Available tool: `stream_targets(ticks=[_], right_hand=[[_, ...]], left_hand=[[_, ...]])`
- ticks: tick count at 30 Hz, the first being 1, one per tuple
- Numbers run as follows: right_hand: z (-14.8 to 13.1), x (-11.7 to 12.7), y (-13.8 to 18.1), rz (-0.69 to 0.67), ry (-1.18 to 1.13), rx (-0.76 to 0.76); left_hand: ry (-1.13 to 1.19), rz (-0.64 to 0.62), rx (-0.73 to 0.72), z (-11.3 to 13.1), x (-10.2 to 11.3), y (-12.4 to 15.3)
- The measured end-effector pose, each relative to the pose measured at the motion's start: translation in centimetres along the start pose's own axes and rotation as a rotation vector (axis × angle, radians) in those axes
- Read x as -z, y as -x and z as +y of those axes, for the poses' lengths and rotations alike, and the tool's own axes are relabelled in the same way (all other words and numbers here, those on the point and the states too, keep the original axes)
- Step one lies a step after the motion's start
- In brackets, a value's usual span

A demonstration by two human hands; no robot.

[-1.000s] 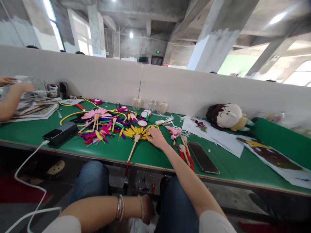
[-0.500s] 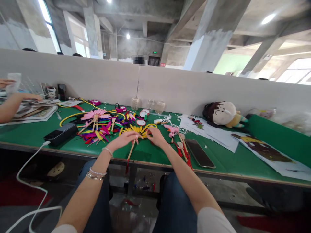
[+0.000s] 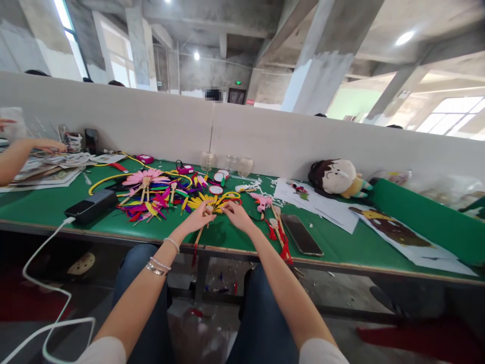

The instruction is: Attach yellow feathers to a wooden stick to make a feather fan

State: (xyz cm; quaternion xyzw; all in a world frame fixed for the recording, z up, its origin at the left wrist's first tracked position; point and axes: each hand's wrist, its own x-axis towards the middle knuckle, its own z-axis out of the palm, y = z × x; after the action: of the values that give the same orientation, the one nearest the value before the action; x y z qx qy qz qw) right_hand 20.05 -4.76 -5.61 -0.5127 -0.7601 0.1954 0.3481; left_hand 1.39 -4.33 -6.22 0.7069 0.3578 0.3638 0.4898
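Note:
A yellow feather fan (image 3: 207,201) on a wooden stick with a red tassel lies on the green table (image 3: 242,237), its handle hanging over the front edge. My left hand (image 3: 197,219) pinches the fan near the top of the stick. From the right side, my right hand (image 3: 234,213) has its fingers closed on the yellow feathers. The two hands almost touch over the fan. A heap of coloured feathers and a pink fan (image 3: 146,178) lies just left of them.
A black power bank (image 3: 91,206) with a white cable sits at the left. A phone (image 3: 301,234), more tasselled fan sticks (image 3: 278,232), papers and a plush doll (image 3: 337,177) lie at the right. Another person's arm (image 3: 15,154) rests on magazines at far left. Glass jars stand by the partition.
My left hand rose from my lap to the table and closed on the yellow fan. My right hand stayed on the feathers and drew slightly nearer. The view shifted a little rightward.

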Motion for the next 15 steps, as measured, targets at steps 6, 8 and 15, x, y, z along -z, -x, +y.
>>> stream_targets(ticks=[6,8,15], right_hand=[[-1.6,-0.9,0.5,-0.021,-0.174,0.06],[-1.6,-0.7,0.4,0.034,-0.239,0.05],[0.1,0.7,-0.8,0.316,-0.662,-0.253]], left_hand=[[-0.037,-0.189,0.069,0.0,-0.9,0.3],[-0.057,-0.238,0.088,0.6,-0.9,0.5],[-0.044,-0.185,0.058,2.5,-0.2,1.0]])
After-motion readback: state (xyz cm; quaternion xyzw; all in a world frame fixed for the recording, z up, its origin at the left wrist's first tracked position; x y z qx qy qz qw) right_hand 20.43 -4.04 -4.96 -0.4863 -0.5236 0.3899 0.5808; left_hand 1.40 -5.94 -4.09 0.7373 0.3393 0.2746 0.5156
